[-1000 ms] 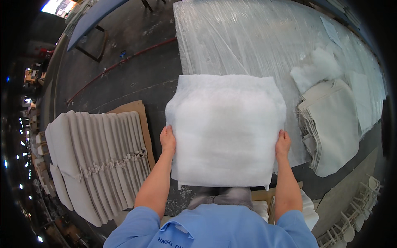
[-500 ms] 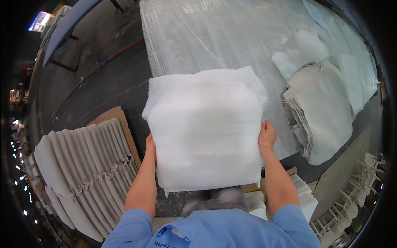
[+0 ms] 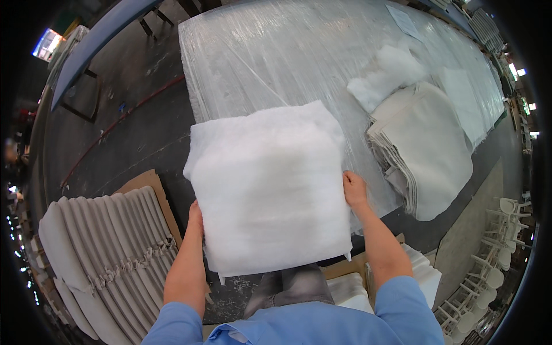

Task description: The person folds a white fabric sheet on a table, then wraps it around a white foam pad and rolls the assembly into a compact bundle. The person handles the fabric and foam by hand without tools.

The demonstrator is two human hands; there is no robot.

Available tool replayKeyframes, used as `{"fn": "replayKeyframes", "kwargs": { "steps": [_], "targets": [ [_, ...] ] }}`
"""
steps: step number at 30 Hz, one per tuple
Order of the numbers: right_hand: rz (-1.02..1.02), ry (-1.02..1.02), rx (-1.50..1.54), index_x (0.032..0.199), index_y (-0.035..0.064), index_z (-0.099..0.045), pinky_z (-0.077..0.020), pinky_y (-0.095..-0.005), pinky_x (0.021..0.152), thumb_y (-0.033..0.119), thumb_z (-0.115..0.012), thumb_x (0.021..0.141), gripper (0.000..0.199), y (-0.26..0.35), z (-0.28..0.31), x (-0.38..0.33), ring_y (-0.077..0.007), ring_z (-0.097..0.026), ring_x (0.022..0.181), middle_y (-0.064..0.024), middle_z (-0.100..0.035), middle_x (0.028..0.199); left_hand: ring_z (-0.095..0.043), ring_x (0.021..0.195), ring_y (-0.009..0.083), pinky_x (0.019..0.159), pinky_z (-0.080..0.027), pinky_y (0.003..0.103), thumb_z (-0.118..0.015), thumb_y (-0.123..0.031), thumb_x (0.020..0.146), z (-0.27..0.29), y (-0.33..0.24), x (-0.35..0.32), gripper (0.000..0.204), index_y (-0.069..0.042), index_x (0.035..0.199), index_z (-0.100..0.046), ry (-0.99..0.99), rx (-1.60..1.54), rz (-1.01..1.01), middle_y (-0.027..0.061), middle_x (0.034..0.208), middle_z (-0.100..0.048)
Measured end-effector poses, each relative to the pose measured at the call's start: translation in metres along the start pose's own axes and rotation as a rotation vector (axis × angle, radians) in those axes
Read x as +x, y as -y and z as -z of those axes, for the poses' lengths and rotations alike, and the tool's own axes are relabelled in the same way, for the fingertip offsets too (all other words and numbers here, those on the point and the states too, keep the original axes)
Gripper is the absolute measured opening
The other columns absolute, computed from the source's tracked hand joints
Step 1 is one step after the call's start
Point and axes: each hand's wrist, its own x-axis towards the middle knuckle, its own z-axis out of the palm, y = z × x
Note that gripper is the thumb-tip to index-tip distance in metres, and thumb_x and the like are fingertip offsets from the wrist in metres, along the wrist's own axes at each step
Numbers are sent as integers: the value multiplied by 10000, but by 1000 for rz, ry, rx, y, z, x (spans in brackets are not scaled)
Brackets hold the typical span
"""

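The right hand (image 3: 355,188) curls its fingers closed on a white padded panel's (image 3: 270,195) edge; the left hand (image 3: 196,217) grips the opposite edge, fingertips hidden. The panel is held before the person's body, between grey cushions (image 3: 109,241) and stacked cloth (image 3: 431,149).

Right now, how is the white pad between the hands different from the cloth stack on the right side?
The white pad is bright white and fluffy; the cloth stack is greyish beige and flatter-surfaced.
The white pad is roughly square; the cloth stack has a rounded outline and shows many thin layers along its left edge.
The white pad is held between the left hand and right hand; no hand touches the cloth stack.
Both are pale and look soft.
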Motion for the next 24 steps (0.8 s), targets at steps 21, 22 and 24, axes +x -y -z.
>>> {"fn": "replayKeyframes", "kwargs": {
  "steps": [21, 22, 24],
  "targets": [
    [-232, -324, 403, 1108, 9, -718, -534, -402, 820, 295, -656, 1010, 308, 38, 74, -37, -272, -704, 899, -110, -755, 976, -619, 796, 115, 687, -521, 286, -599, -250, 1077, 77, -43, -73, 246, -62, 1214, -679, -396, 309, -579, 32, 929, -681],
    [-160, -329, 349, 1120, 6, -714, -534, -399, 828, 300, -654, 1012, 319, 38, 66, -50, -281, -707, 910, -121, -755, 988, -624, 818, 107, 709, -526, 275, -608, -220, 1070, 76, -41, -82, 216, -48, 1168, -693, -371, 219, -607, 33, 924, -685],
    [-21, -338, 239, 1145, 0, -706, -534, -392, 844, 311, -649, 1015, 343, 34, 36, -76, -299, -711, 932, -142, -754, 1012, -633, 836, 115, 757, -536, 284, -613, -220, 1066, 46, -22, -101, 256, -26, 1210, -695, -217, 278, -540, 41, 958, -705]
  ]
}}
